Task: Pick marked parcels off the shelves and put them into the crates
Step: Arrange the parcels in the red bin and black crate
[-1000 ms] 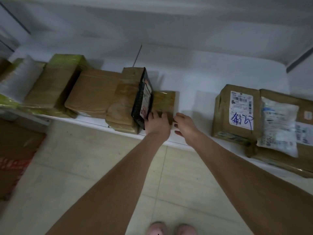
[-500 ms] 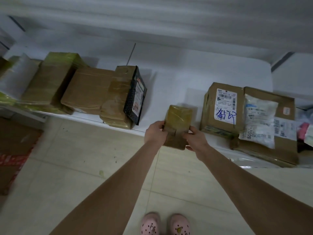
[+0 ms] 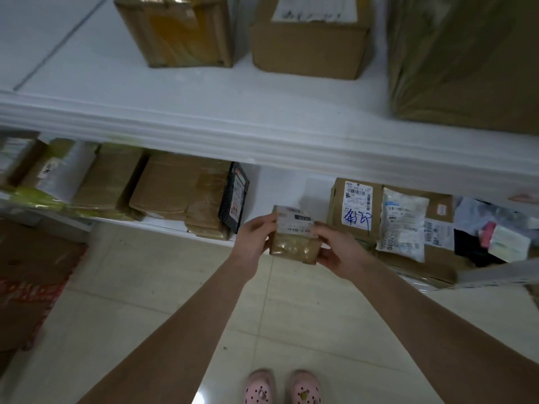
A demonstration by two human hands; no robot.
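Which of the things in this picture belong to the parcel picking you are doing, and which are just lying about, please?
Belongs to the job:
small taped parcel, label up, held off the shelf by the left hand and right hand
box with blue handwriting on the lower shelf

Just lying about:
flattened cardboard on the floor
pink clogs

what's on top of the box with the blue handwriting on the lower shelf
Nothing rests on the box with the blue handwriting; the upper shelf overhangs it. A white plastic mailer leans beside it, over the neighbouring carton. What lies behind it is hidden.
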